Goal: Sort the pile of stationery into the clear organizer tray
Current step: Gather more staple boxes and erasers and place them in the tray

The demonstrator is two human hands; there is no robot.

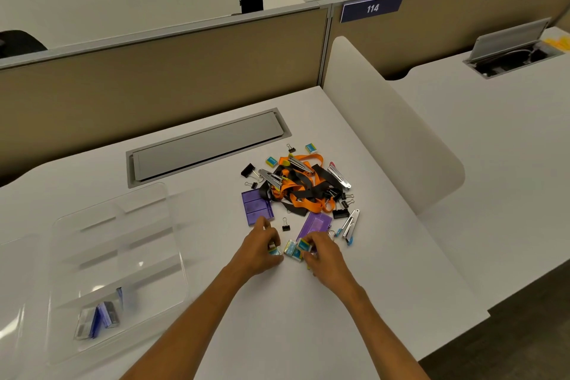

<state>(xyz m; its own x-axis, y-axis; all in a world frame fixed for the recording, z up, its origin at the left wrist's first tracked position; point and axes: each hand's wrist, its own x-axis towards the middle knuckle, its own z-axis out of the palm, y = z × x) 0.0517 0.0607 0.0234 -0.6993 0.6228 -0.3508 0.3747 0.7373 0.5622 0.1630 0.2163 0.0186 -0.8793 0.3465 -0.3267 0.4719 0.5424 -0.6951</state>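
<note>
A pile of stationery (303, 188) lies mid-desk: orange and black lanyards, silver staplers, black binder clips, two purple card holders, small teal-and-yellow staple boxes. My left hand (263, 251) is closed on one small teal box at the pile's near edge. My right hand (320, 251) grips another teal box beside it, with two more boxes (291, 250) lying between the hands. The clear organizer tray (117, 225) sits to the left; its near compartment holds a few blue-and-grey boxes (100, 318).
A grey cable hatch (206, 145) is set into the desk behind the pile. A white curved divider (391, 126) stands to the right, tan partition walls behind. A lone binder clip (286, 224) lies between the purple holders.
</note>
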